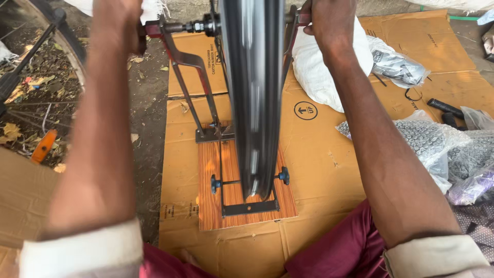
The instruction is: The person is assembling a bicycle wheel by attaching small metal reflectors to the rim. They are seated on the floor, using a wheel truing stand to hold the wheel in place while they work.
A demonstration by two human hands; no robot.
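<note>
Rolled white cuffs and maroon cloth sit nearest, with both forearms reaching far toward a bicycle wheel rim [252,98] standing upright in a metal truing stand [195,77]. Left hand [126,25] is closed round the stand's left axle end; right hand [321,23] is closed on the right end. Under the stand a wood-grain base board [216,206] lies on flattened cardboard [319,170]. White sack [314,67] and bags of small metal parts [427,139] lie to the right. Judging by the grips, the wheel is being seated at the axle; next, both ends would need even, level tightening.
</note>
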